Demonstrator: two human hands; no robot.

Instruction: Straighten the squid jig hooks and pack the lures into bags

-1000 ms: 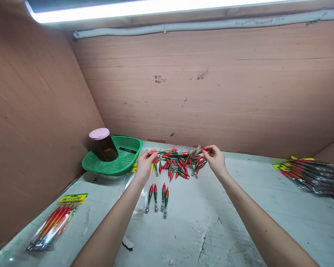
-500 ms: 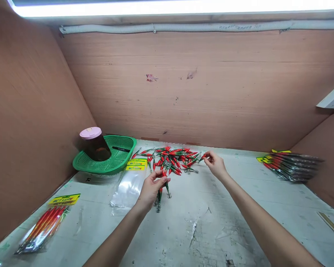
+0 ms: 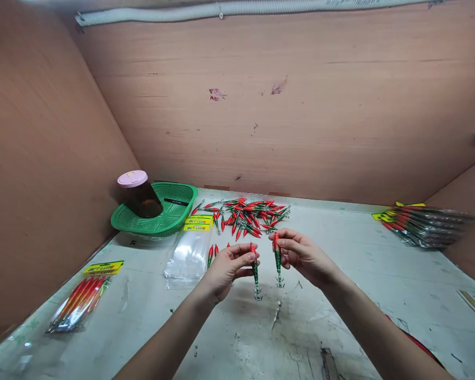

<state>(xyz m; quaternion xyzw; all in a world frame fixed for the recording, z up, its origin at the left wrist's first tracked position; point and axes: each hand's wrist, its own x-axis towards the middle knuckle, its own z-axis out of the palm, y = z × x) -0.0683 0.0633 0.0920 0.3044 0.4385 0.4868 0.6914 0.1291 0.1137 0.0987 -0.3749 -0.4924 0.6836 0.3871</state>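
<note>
Between the thumb and fingers of my left hand (image 3: pixel 231 268) is a red and green fishing lure (image 3: pixel 255 269), its hooks hanging down. My right hand (image 3: pixel 306 256) pinches a second red and green fishing lure (image 3: pixel 277 258) by its red end, hooks down too. The two lures hang side by side, apart, above the white table (image 3: pixel 229 330). Beyond the hands lies a loose pile of similar lures (image 3: pixel 245 216). A few more lures (image 3: pixel 210 255) lie just left of my left hand, partly hidden by it.
Clear packing bags (image 3: pixel 186 256) with yellow headers lie left of the pile. Behind them stands a green basket (image 3: pixel 166 229) holding a dark jar (image 3: pixel 142 200) with a pink lid and a pen. Filled lure packs lie at left (image 3: pixel 81 301) and in a stack (image 3: pixel 423 227) at right.
My right hand has come from the pile toward the middle with a lure. My left hand has moved right and now shows its lure hanging down. The view has tilted down slightly.
</note>
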